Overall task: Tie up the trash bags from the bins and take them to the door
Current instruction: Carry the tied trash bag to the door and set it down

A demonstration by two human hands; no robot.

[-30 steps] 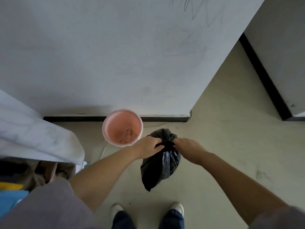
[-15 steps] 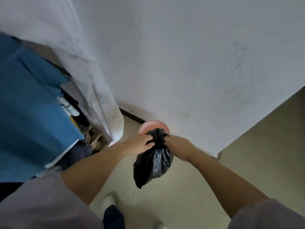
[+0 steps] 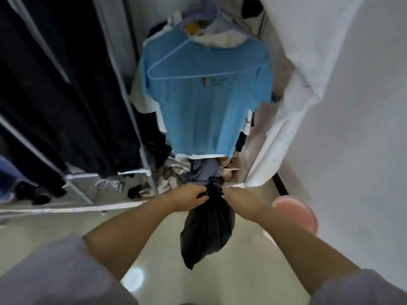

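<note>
A small black trash bag [image 3: 208, 230] hangs in the air in front of me, full and gathered at its neck. My left hand [image 3: 189, 198] grips the left side of the twisted neck. My right hand [image 3: 241, 200] grips the right side of the same neck. The bag's knot area sits between the two hands and its body dangles below them. A pink bin [image 3: 296, 214] stands on the floor against the white wall, just right of my right wrist, partly hidden by my forearm.
A metal clothes rack [image 3: 134, 119] with dark garments stands at left. A blue T-shirt [image 3: 207, 100] hangs on a hanger straight ahead above a pile of clothes [image 3: 193, 170]. A white cloth cover [image 3: 293, 106] drapes at right beside the white wall [image 3: 361, 128]. Pale floor [image 3: 158, 256] lies below.
My view has swung left from the wall toward the clothes rack. The pink bin has shifted to the right of the frame. Both hands keep their hold on the bag's neck.
</note>
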